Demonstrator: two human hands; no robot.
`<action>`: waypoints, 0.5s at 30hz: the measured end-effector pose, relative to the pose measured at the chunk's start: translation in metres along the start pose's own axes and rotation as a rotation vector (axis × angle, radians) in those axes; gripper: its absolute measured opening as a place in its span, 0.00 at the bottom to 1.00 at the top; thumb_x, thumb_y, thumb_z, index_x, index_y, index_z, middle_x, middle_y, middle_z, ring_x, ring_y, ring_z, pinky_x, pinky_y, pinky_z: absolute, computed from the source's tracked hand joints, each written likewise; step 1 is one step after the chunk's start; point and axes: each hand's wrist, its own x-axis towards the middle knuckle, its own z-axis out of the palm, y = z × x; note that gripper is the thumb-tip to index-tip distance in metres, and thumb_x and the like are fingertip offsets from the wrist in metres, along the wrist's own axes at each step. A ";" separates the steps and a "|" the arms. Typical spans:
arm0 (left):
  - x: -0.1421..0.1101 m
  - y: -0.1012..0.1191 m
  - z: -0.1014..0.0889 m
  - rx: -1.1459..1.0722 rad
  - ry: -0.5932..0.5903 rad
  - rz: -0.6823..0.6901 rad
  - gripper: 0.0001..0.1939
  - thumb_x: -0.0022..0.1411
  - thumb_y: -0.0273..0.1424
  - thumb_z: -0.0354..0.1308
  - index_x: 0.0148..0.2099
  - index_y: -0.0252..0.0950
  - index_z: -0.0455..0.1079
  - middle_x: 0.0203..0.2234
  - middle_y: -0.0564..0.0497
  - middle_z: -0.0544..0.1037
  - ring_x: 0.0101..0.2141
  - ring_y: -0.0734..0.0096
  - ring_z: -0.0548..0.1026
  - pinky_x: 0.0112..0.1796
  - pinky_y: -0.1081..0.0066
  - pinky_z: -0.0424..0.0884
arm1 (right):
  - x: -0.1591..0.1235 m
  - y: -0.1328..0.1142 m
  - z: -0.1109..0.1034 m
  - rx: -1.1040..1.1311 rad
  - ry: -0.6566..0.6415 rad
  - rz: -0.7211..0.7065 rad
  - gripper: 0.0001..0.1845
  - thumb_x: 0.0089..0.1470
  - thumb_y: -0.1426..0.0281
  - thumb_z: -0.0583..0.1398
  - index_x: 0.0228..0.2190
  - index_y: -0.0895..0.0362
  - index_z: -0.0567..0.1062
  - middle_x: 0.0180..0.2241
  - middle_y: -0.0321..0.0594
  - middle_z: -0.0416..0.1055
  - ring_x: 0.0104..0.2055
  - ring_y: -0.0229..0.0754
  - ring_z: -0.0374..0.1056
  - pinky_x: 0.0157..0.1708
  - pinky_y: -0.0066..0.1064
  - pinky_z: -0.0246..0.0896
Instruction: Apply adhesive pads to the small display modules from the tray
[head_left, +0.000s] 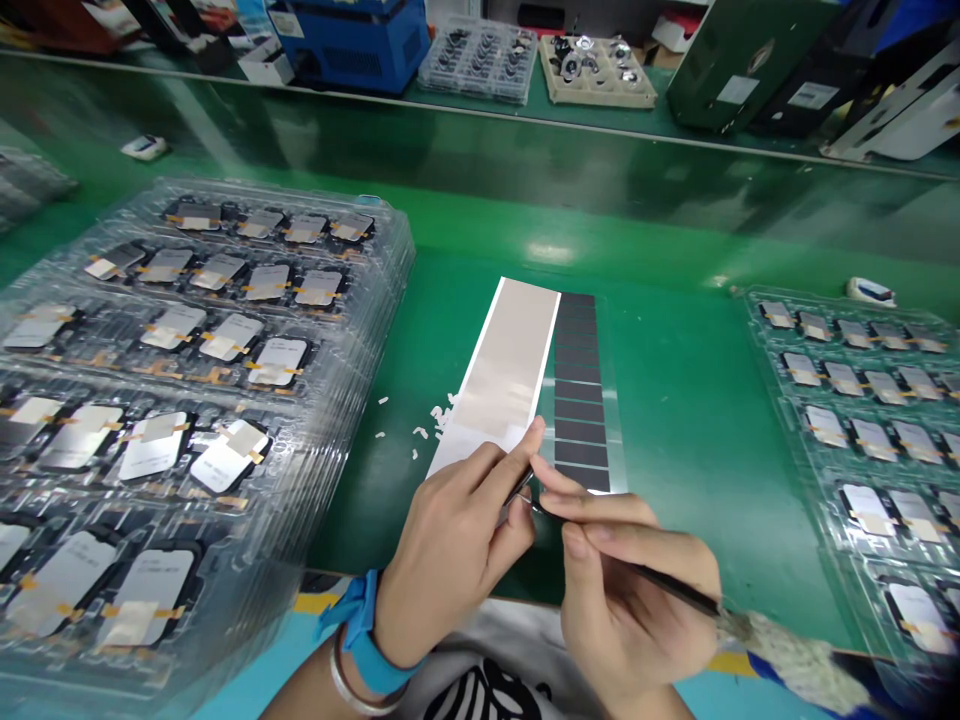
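My right hand (637,590) is closed around black tweezers (675,590), whose rear end has a pale wrapping. Their tip meets my left fingertips. My left hand (469,530), with a blue band at the wrist, pinches a small dark flat part (519,487) that is mostly covered by the fingers. Just beyond both hands lies a beige sheet (510,350) with white edges. Beside it on the right is a clear sheet carrying a column of black rectangular strips (579,410).
Stacked clear trays (360,400) of small screen-like modules rise at the left. Another clear tray (817,470) of modules lies at the right. White scraps (439,412) are scattered beside the beige sheet. A shelf (480,112) with boxes and parts trays runs across the back.
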 end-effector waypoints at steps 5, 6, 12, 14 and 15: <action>0.001 0.000 0.000 0.013 -0.002 -0.005 0.27 0.72 0.27 0.42 0.71 0.37 0.55 0.33 0.50 0.73 0.29 0.67 0.72 0.30 0.70 0.69 | 0.001 -0.001 -0.001 -0.017 0.012 0.020 0.20 0.52 0.91 0.58 0.41 0.60 0.73 0.38 0.43 0.79 0.46 0.50 0.79 0.41 0.44 0.83; 0.000 0.000 0.000 0.012 -0.003 -0.005 0.27 0.72 0.27 0.42 0.71 0.37 0.55 0.33 0.50 0.73 0.29 0.67 0.72 0.30 0.70 0.70 | 0.001 -0.001 -0.001 -0.024 0.009 0.019 0.20 0.52 0.92 0.58 0.41 0.60 0.73 0.38 0.43 0.79 0.46 0.50 0.79 0.41 0.44 0.83; 0.002 -0.001 0.003 0.004 -0.010 0.004 0.26 0.73 0.27 0.42 0.71 0.37 0.54 0.34 0.49 0.74 0.30 0.66 0.73 0.29 0.68 0.71 | 0.000 0.001 0.001 -0.050 0.039 0.038 0.19 0.52 0.89 0.58 0.40 0.56 0.74 0.37 0.40 0.79 0.44 0.50 0.80 0.41 0.42 0.84; 0.002 0.001 0.002 0.016 -0.002 0.001 0.26 0.73 0.28 0.41 0.71 0.38 0.53 0.35 0.48 0.74 0.30 0.63 0.74 0.30 0.65 0.72 | -0.001 -0.001 0.000 -0.063 0.073 0.053 0.17 0.53 0.87 0.59 0.39 0.55 0.75 0.36 0.38 0.80 0.41 0.49 0.81 0.42 0.44 0.83; 0.000 0.004 -0.001 0.021 0.006 0.002 0.26 0.73 0.28 0.41 0.71 0.40 0.53 0.36 0.47 0.75 0.31 0.62 0.75 0.31 0.63 0.73 | 0.000 -0.001 -0.003 -0.075 0.110 0.040 0.16 0.53 0.86 0.60 0.38 0.55 0.76 0.35 0.38 0.80 0.38 0.49 0.81 0.42 0.44 0.83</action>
